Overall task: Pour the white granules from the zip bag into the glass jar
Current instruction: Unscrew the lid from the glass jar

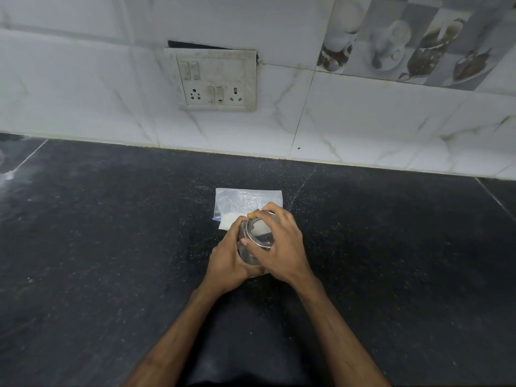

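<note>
Head view, one frame.

Desk [97, 247]: dark speckled stone, filling the lower two thirds of the frame; pale specks are scattered over it near the centre.

Zip bag [245, 202]: clear plastic, lying flat on the desk just above frame centre, its near edge hidden behind the hands. White granules [226, 221] are gathered in its lower left corner.

Glass jar [247, 251]: clear, at frame centre, just below the bag, held between both hands. A round metal-rimmed lid [258, 233] sits at its mouth, tilted toward the camera; whether it is seated or lifted cannot be told.

Left hand [227, 263]: fingers curled around the jar body from the left side.

Right hand [282, 247]: fingers wrapped over the lid rim from the right, thumb on its near edge. A small tan piece [251, 215] shows at the top of the lid, beside a fingertip.

Wall [83, 93]: white marbled tiles across the upper frame. Switch and socket panel [216, 79]: grimy, upper centre. Decorative tile [413, 40]: printed crockery, upper right.
</note>
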`<state>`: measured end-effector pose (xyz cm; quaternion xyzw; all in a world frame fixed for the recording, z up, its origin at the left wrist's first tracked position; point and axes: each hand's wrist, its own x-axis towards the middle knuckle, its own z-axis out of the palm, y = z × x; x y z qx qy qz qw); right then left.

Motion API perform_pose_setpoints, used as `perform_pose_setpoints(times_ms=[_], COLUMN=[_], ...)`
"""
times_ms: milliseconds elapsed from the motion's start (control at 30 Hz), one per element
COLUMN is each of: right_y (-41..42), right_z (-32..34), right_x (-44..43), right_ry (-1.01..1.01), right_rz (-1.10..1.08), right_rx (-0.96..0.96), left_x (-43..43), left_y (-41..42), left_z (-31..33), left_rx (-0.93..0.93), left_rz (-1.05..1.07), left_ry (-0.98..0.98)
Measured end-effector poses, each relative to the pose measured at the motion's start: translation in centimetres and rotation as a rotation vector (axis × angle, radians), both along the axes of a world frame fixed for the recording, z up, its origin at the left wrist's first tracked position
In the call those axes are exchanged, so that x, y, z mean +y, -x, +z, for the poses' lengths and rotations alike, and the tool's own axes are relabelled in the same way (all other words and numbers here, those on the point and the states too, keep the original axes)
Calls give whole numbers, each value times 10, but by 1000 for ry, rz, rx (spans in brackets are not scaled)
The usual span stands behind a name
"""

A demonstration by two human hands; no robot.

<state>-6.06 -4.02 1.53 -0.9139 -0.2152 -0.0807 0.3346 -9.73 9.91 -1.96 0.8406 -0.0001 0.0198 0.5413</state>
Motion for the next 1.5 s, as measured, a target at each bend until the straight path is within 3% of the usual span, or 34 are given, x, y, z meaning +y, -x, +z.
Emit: perform_pose_setpoints(times_ms=[367, 467, 567, 700, 800, 867, 967, 1133, 1233, 1333, 1500], right_y=[-3, -4, 1, 19, 22, 17, 4, 18, 24, 16, 25], right_z=[6, 16, 35, 39, 24, 19, 32, 45, 37, 46, 33], right_x=[-10, -17, -15, 15, 33, 27, 2, 8, 13, 3, 13], right_ry=[-82, 62, 253, 246, 375, 354, 254, 127, 156, 173, 110], right_rz=[132, 178, 58, -194, -303, -212, 15, -186, -98, 55, -137], right_rx=[68, 130, 168, 201, 92, 37, 151, 88, 57, 157, 51], left_x=[9, 14, 12, 0, -6, -5, -1, 0, -3, -4, -3], left_y=[-7, -11, -14, -16, -18, -20, -20, -21, -20, -22, -21], left_z=[-9, -7, -7, 13, 21, 16, 7, -6, -2, 1, -4], left_rx=[54, 64, 43, -83, -135, -125, -73, -48, -93, -128, -123], left_rz=[-102, -121, -171, -177, -128, -100, -100, -105, -94, -108, -96], left_ry=[83, 54, 53, 24, 27, 47, 107, 126, 134, 167, 186])
